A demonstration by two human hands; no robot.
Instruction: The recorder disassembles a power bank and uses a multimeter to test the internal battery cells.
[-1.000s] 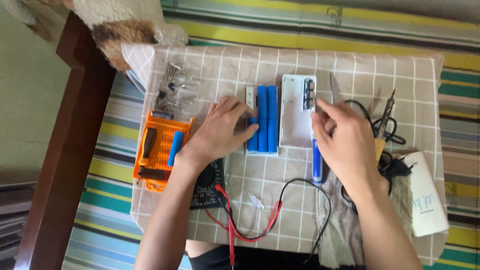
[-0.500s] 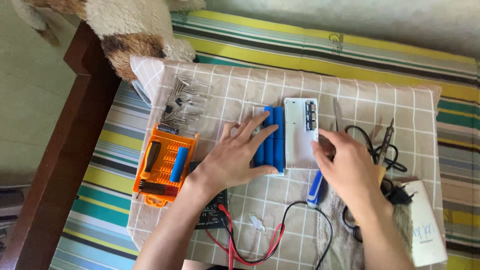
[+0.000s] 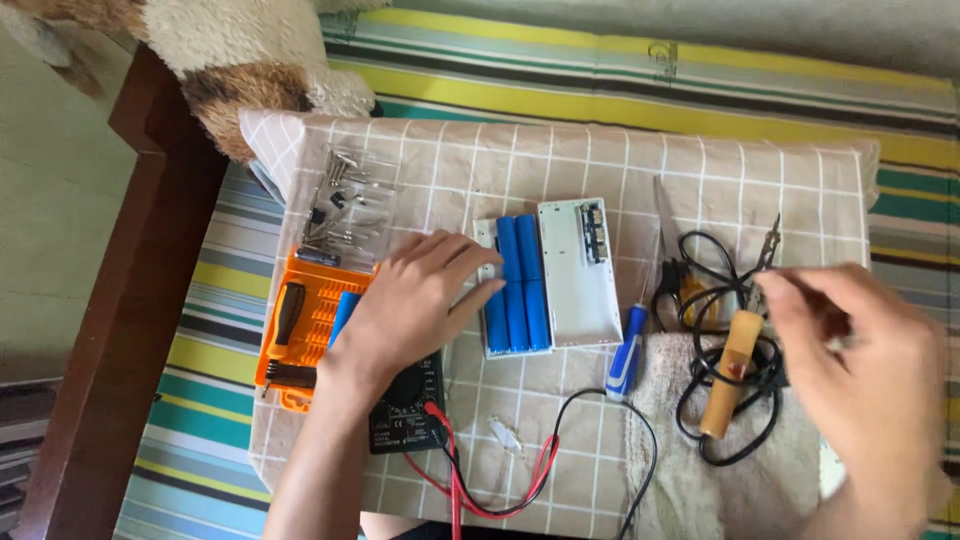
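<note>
My left hand (image 3: 420, 300) lies flat on the checked cloth (image 3: 700, 170), fingers apart, with the fingertips touching the left edge of a white holder filled with blue cylindrical cells (image 3: 515, 285). A white rectangular case (image 3: 578, 275) sits against the holder's right side. My right hand (image 3: 860, 370) is blurred at the right, hovering by a wooden-handled soldering iron (image 3: 732, 365) and its black cable. Its fingers are curled, and whether they pinch anything is unclear. A blue-handled screwdriver (image 3: 625, 350) lies free between the case and the iron.
A black multimeter (image 3: 405, 415) with red and black leads (image 3: 480, 485) lies under my left wrist. An orange tool kit (image 3: 300, 330) and its clear lid of bits (image 3: 345, 205) are at the left. A towel (image 3: 720, 470) lies under the iron, and a plush toy (image 3: 230, 50) sits at the back left.
My right hand left the white case and swung right over the soldering iron; the blue screwdriver now lies alone. My left hand slid off the cells to the holder's left edge.
</note>
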